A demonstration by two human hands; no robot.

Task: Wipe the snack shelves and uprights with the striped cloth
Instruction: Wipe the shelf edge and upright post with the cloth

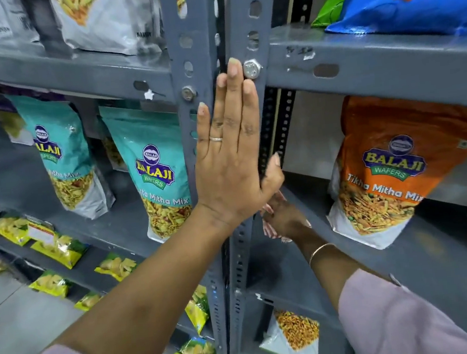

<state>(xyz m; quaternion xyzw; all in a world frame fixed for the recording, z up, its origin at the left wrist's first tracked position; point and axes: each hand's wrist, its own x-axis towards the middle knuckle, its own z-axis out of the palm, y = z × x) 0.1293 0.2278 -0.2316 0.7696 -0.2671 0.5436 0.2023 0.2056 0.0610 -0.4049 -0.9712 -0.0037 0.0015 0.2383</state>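
While the left hand [231, 159] lies flat and spread, fingers straight and together, against the grey slotted upright [241, 30] at the centre of the shelving, the right hand [282, 218] reaches in below it, just to the right of that same upright, closed around the striped cloth [270, 226]. Only a small bunched part of the cloth, red and white, shows under the fingers, pressed at the front corner of the shelf [438, 243] where it meets the upright. The left hand wears a ring, its fingertips ending beside a hex bolt [252, 69] on the upright; the right wrist carries a thin bangle [320, 251]. Left of the upright stand two teal Balaji Mitha Mix pouches [155, 168], with yellow snack packets [57, 249] on the lower shelves. Right of the upright, an orange Tikha Mitha Mix pouch [394, 164] stands on the shelf, near the cloth but apart from it. Above it, right of the upright, lies a blue bag [411, 8].
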